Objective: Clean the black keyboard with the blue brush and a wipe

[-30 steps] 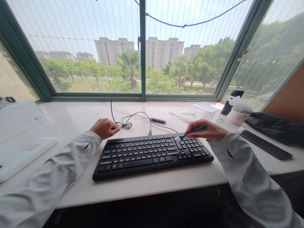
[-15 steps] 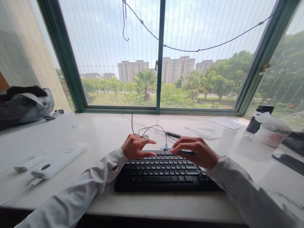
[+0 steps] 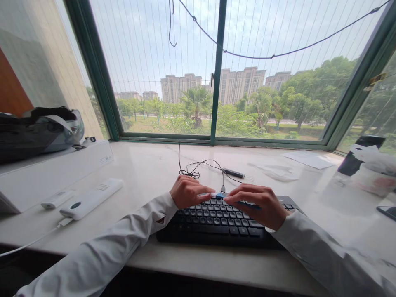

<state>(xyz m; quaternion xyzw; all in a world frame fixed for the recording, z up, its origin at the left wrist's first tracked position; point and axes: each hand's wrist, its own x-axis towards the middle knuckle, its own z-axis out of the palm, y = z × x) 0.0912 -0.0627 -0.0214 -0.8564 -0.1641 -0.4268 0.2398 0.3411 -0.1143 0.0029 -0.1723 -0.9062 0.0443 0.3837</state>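
A black keyboard [image 3: 222, 227] lies on the white windowsill counter [image 3: 148, 173] in front of me. My right hand [image 3: 258, 204] rests over the upper key rows, fingers closed on a thin blue brush [image 3: 221, 195] whose tip points left along the top row. My left hand [image 3: 188, 192] sits at the keyboard's upper left, fingers curled, its fingertips meeting the brush tip. The keyboard's black cable [image 3: 194, 169] coils just behind my hands.
A white power bank [image 3: 91, 199] and a small white device [image 3: 57, 199] lie at left beside a long white box [image 3: 49, 169] with a helmet [image 3: 40, 130] on it. A black pen [image 3: 233, 173], papers [image 3: 309, 159], a bagged cup [image 3: 368, 167] and phone [image 3: 386, 212] lie right.
My view turned left and closer. My right hand moved the blue brush from the right end of the keyboard to the top middle, and my left hand came onto the keyboard to meet its tip.
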